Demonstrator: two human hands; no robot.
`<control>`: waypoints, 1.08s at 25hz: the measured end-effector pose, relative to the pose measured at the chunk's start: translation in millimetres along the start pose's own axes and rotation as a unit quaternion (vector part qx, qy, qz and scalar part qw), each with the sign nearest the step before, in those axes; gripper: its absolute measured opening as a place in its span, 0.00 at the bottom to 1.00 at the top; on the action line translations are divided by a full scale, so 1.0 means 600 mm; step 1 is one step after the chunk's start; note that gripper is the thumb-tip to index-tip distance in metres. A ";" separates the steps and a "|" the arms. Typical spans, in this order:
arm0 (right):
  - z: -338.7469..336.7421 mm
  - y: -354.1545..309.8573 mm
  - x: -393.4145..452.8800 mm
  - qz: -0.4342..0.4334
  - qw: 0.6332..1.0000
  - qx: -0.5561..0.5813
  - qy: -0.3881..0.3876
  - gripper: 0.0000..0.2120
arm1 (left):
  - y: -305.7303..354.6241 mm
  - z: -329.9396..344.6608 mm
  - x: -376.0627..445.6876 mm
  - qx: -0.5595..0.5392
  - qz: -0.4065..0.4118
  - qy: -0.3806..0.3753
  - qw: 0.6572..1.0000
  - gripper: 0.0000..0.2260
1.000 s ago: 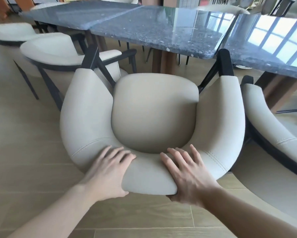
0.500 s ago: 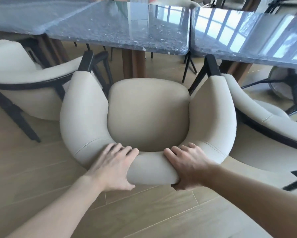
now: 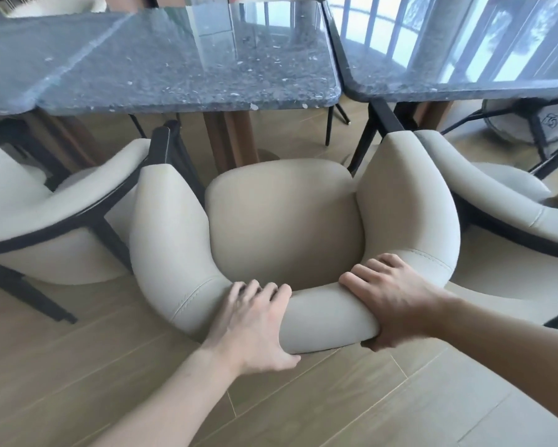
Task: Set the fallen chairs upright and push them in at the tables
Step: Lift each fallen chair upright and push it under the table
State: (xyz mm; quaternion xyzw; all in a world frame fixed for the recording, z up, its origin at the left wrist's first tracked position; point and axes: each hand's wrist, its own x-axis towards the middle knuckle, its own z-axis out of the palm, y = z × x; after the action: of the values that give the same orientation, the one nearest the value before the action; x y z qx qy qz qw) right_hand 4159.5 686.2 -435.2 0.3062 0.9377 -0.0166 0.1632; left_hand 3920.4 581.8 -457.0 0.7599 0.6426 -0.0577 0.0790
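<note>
A cream upholstered armchair (image 3: 284, 217) with black legs stands upright facing a dark speckled stone table (image 3: 181, 66). Its seat front lies just short of the table's near edge. My left hand (image 3: 255, 321) grips the curved backrest at its lower left, fingers curled over the top and thumb behind. My right hand (image 3: 390, 301) grips the same backrest at the right, fingers over the top and thumb underneath.
Matching cream chairs stand close on the left (image 3: 55, 221) and right (image 3: 503, 201). A second stone table (image 3: 464, 50) adjoins on the right. A brown table pedestal (image 3: 229, 137) rises ahead of the seat. Wooden floor (image 3: 352, 398) spreads below my arms.
The chair has moved closer to the table between the neighbouring chairs. Both hands stayed on the backrest, and their fingers have curled tighter around it.
</note>
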 end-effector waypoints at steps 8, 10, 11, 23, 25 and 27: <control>-0.022 -0.001 0.021 0.014 0.999 0.028 -0.036 0.38 | -0.052 -0.026 0.039 -0.002 0.045 -0.040 0.998 0.34; -0.039 -0.002 0.047 0.033 0.998 0.043 -0.034 0.38 | -0.085 -0.050 0.064 0.008 0.053 -0.051 0.997 0.33; -0.047 -0.004 0.061 0.036 0.997 0.050 -0.035 0.38 | -0.101 -0.061 0.073 0.017 0.053 -0.052 0.997 0.32; -0.039 -0.016 0.086 0.017 0.998 0.022 0.060 0.48 | -0.201 -0.077 0.101 0.060 0.181 -0.090 0.978 0.46; -0.041 -0.016 0.094 0.011 0.997 0.036 0.063 0.42 | -0.200 -0.074 0.110 0.079 0.194 -0.083 0.974 0.46; -0.043 -0.015 0.097 0.010 0.998 0.036 0.054 0.39 | -0.201 -0.071 0.116 0.085 0.204 -0.072 0.973 0.46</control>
State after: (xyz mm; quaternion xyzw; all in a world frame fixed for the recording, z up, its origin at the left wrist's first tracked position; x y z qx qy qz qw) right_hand 4102.7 715.4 -429.5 0.3215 0.9409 -0.0325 0.1011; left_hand 3812.4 676.9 -433.6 0.8727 0.4596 -0.1492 0.0696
